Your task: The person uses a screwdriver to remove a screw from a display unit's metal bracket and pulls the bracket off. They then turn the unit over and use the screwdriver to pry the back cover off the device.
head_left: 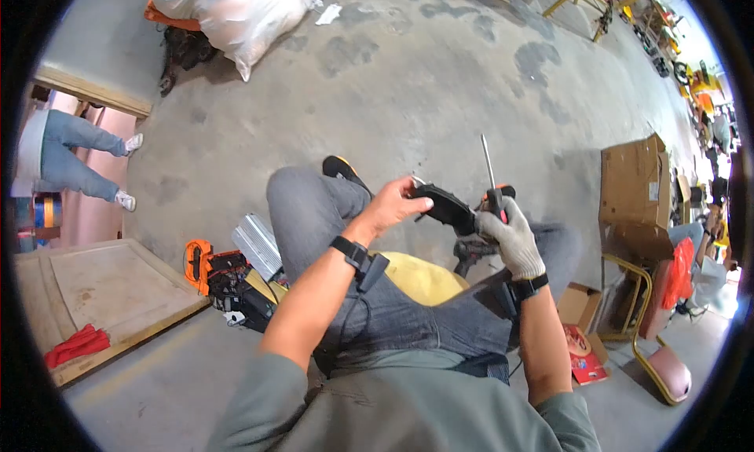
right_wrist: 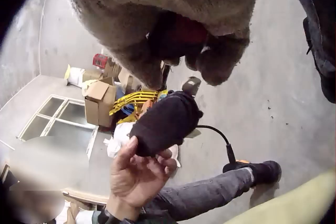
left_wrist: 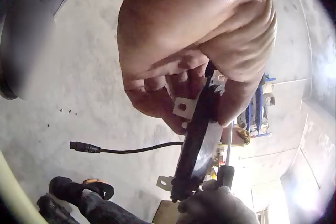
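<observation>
My bare left hand (head_left: 390, 208) pinches one end of a black, elongated part (head_left: 446, 209) between thumb and fingers. The left wrist view shows small metal tabs with holes on the part, and a black cable (left_wrist: 142, 149) with a plug at its end hanging off its side. A screwdriver (head_left: 488, 163) with a dark red-and-black handle is gripped in my gloved right hand (head_left: 512, 238), its bare shaft pointing away from my body. The glove's fingertips are right at the part's other end, where a metal tab (right_wrist: 191, 85) sticks out.
Between my legs is a yellow rounded surface (head_left: 420, 279). To the left lie orange and black tool parts (head_left: 224, 275), a silver ribbed panel (head_left: 258, 246) and a wooden panel (head_left: 118, 283). A cardboard box (head_left: 631, 181) stands right; a white bag (head_left: 247, 16) lies ahead; another person's legs (head_left: 82, 153) show left.
</observation>
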### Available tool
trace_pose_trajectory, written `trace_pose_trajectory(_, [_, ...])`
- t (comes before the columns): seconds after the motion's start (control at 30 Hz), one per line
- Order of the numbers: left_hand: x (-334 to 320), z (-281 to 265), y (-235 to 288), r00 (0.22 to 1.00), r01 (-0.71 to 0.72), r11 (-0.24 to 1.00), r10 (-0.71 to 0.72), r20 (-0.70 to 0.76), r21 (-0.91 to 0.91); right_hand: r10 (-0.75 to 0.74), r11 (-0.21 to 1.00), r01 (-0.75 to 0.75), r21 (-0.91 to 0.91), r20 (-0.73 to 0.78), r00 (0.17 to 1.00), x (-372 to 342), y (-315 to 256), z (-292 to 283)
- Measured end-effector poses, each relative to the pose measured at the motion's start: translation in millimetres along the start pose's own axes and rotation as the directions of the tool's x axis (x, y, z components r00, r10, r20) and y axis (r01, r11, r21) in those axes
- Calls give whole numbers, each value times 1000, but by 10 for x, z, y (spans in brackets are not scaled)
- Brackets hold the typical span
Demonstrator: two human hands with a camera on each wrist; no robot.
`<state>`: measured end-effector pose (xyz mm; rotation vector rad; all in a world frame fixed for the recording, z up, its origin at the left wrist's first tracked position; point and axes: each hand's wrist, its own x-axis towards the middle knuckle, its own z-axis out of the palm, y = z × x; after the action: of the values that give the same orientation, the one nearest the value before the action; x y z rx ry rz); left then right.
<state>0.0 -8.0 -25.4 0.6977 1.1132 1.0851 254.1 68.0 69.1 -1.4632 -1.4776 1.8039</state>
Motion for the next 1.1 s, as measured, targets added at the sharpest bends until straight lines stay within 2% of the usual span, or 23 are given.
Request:
trace_pose_trajectory(0.1, [-48,70,108,999,19,993,-15,36,-112,-11,999,11,-31,24,1000,-13,-63,121])
trace_pose_trajectory(0.17, [-13,45,57,999,29,995,-27,26,-93,67,996,-72,51,103,992,0,-53,187])
trace_pose_trajectory(0.23, [-43,96,105,997,78,984,-75,29,-159,53,995,-65,76,142,988,12,-9,264])
trace_pose_trajectory(0.3, [-45,117,103,998,68,976,-69,2,-207,164,980,-181,85,179,970,17,-58,335])
trace_pose_trajectory(0.33, [-44,112,110,998,64,965,-68,-7,-254,91,989,-107,103,148,985,41,7,399])
trace_pose_trajectory(0.37, [-36,105,145,998,56,965,-60,-10,-256,85,990,-101,98,151,985,60,-36,435])
trace_pose_trajectory(0.43, [-53,135,172,1000,13,916,-12,6,-400,119,987,-131,94,128,985,27,-100,467])
trace_pose_trajectory(0.5, [-48,124,177,1000,7,924,-8,-1,-382,112,986,-124,109,112,987,63,-101,507])
trace_pose_trajectory(0.7, [-59,137,185,993,59,909,-97,-72,-413,98,985,-107,132,75,992,132,-26,591])
trace_pose_trajectory(0.77, [-78,133,194,978,157,878,-202,-52,-453,108,980,-117,163,61,992,119,-44,641])
trace_pose_trajectory(0.8, [-69,134,180,978,159,876,-202,-47,-455,72,972,-81,221,50,996,137,7,678])
trace_pose_trajectory(0.9, [-44,149,159,985,131,857,-169,-32,-498,110,966,-123,226,68,992,144,-5,739])
trace_pose_trajectory(0.97, [-27,166,160,998,-41,828,6,-63,-559,77,980,-88,179,64,995,128,26,813])
trace_pose_trajectory(1.0, [-21,132,161,998,-64,832,51,-40,-552,66,980,-80,183,82,994,125,32,822])
trace_pose_trajectory(1.03, [-20,102,148,999,-45,829,35,-29,-558,61,979,-79,188,97,993,124,24,834])
trace_pose_trajectory(1.1, [-39,76,195,990,-113,844,48,-136,-524,90,981,-99,167,63,994,135,6,823])
